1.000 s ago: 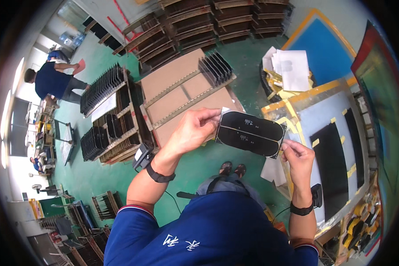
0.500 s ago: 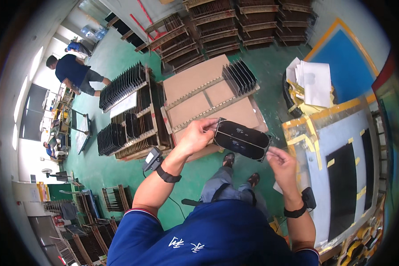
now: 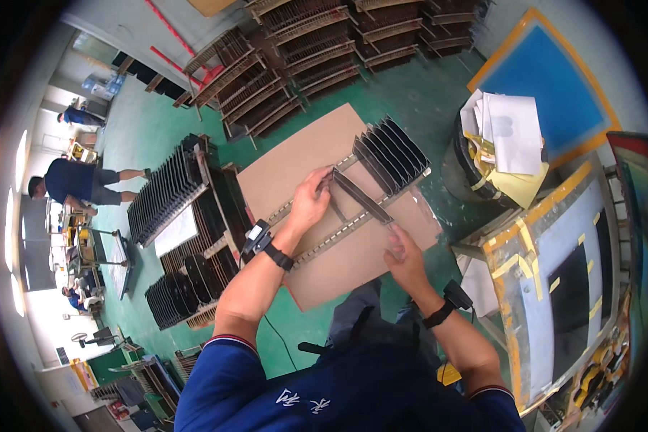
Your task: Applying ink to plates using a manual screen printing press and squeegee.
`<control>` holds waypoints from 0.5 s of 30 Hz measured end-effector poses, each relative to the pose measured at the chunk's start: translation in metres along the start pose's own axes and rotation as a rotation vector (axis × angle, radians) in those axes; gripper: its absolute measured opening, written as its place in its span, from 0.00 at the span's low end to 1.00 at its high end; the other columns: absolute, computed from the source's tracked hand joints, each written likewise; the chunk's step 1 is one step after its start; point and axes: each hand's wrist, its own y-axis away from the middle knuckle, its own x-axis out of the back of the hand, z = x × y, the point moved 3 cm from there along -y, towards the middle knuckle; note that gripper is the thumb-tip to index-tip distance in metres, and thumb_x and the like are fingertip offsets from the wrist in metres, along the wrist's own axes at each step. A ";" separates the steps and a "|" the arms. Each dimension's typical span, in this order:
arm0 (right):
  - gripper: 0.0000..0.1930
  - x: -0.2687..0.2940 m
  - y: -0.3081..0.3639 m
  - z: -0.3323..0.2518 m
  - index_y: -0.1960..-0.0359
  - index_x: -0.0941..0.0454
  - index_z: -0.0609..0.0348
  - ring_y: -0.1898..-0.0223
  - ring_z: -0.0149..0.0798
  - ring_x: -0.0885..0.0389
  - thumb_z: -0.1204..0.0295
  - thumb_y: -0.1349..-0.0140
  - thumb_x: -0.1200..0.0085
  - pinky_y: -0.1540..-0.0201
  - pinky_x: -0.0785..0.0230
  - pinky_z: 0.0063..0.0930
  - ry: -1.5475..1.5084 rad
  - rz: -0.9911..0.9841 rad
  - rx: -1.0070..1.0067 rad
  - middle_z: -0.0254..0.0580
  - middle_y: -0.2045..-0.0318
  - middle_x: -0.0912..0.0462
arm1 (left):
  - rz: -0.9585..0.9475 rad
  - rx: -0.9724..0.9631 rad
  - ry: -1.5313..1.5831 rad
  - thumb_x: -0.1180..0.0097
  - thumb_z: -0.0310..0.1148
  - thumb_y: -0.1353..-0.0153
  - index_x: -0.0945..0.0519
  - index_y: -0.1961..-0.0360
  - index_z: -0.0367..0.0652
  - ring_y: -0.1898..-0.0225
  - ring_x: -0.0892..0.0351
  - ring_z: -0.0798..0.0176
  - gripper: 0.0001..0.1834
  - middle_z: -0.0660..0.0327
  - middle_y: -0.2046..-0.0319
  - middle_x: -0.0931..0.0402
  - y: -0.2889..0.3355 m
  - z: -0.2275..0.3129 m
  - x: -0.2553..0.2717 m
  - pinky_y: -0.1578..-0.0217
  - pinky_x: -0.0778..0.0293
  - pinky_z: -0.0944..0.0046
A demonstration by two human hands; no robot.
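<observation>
A flat brown surface [image 3: 338, 277] carries a slotted rack [image 3: 331, 239], and the board spreads out past it on the near and far sides. A dark panel [image 3: 361, 196] is over the rack, tilted edge-up between the person's two hands; whether it touches the slots I cannot tell. The left hand [image 3: 312, 198] is drawn in narrow, pinching the panel's far end. The right hand [image 3: 406, 259] has its fingertips at the near end with the thumb apart; whether it grips, I cannot tell. A row of black panels [image 3: 390, 155] stands upright in the right end of the rack.

Left of the rack, a stand holds more black panels [image 3: 167, 191] in close rows, with a white sheet [image 3: 176, 232] among them. Farther left of the rack, a co-worker [image 3: 75, 180] in a dark shirt bends near bright windows. Beyond the rack, tiers of brown racks [image 3: 313, 54] line the wall. Right of the rack are a bin [image 3: 464, 173] heaped with paper, a blue board [image 3: 547, 86] with an orange border, and a taped frame [image 3: 507, 302]. Green floor [image 3: 432, 93] runs around the rack.
</observation>
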 end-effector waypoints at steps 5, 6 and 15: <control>0.34 -0.019 -0.032 0.009 0.35 0.34 0.60 0.52 0.41 0.23 0.79 0.47 0.40 0.52 0.29 0.29 0.036 0.059 -0.088 0.45 0.47 0.24 | -0.012 -0.006 0.121 0.54 0.16 0.45 0.26 0.43 0.37 0.51 0.20 0.54 0.26 0.49 0.50 0.23 -0.046 -0.049 -0.014 0.48 0.25 0.62; 0.34 -0.020 -0.037 0.009 0.35 0.34 0.60 0.51 0.40 0.24 0.79 0.47 0.40 0.52 0.29 0.29 0.070 0.066 -0.089 0.45 0.46 0.24 | -0.022 -0.033 0.142 0.54 0.16 0.45 0.26 0.43 0.36 0.50 0.20 0.54 0.26 0.50 0.50 0.23 -0.053 -0.054 -0.016 0.48 0.25 0.62; 0.34 -0.024 -0.048 0.024 0.35 0.33 0.61 0.50 0.38 0.24 0.78 0.47 0.38 0.52 0.29 0.28 0.037 0.089 -0.175 0.45 0.46 0.23 | -0.078 -0.007 0.197 0.55 0.14 0.44 0.25 0.44 0.36 0.49 0.20 0.54 0.25 0.50 0.50 0.23 -0.071 -0.068 -0.029 0.48 0.25 0.62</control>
